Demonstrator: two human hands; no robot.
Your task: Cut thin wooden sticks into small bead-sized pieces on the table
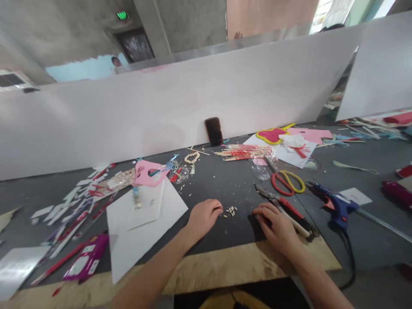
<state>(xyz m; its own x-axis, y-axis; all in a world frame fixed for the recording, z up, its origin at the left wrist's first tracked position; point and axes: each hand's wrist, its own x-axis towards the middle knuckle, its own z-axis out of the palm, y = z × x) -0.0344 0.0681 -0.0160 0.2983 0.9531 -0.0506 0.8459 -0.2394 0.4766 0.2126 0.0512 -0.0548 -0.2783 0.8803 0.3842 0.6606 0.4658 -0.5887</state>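
My left hand (204,218) rests on the dark tabletop, fingers curled and tips close together. Whatever may lie between those fingertips is hidden. Just right of it is a small pile of short pale pieces (231,210), like cut bits of stick. On the pile's other side my right hand (277,226) lies with bent fingers loosely apart, holding nothing that I can see. Beside and partly behind that hand are red-and-white-handled cutters (291,208). Scissors (286,182) with red and yellow handles lie beyond them.
A blue glue gun (337,210) with its cord is at right. Bundled sticks (244,152) and an upright phone (214,131) stand farther back, before a white partition (161,107). White sheets (119,231), a pink cutout (151,172) and a purple packet (86,257) are at left.
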